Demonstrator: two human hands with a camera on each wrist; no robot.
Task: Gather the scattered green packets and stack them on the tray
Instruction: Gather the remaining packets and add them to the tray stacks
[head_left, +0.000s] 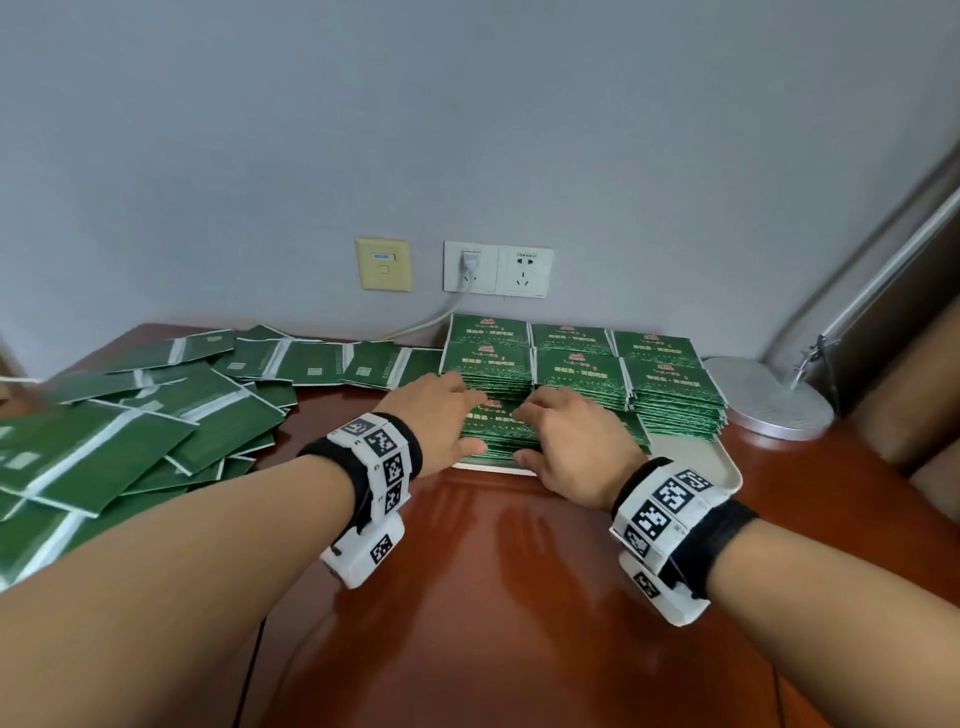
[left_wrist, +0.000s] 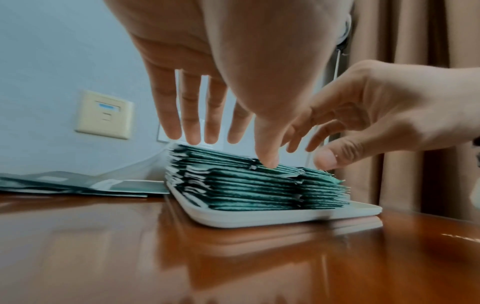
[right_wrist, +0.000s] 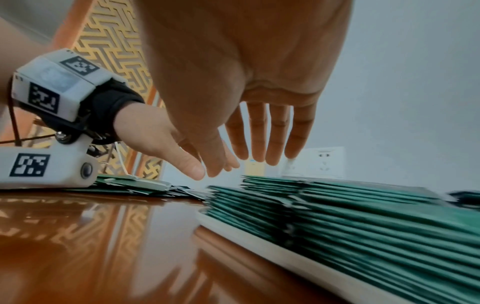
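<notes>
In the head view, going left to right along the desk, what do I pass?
Scattered green packets → left hand → right hand → stacked green packets on the white plastic tray → round silver lamp base.

Green packets (head_left: 576, 371) with pale print, white tray (head_left: 696, 462), glossy reddish-brown table (head_left: 493, 597), grey-blue wall (head_left: 467, 130).

Both forearms reach forward side by side toward the tray (head_left: 724, 467), each wrist wrapped in a black band (head_left: 727, 540) carrying white marker blocks. The left hand (head_left: 434, 423) hangs over the tray's near left corner, fingers straight and slightly spread, thumb pointing down. The right hand (head_left: 569, 441) hangs just beside it, fingers loosely extended, seemingly gripping nothing.
</notes>
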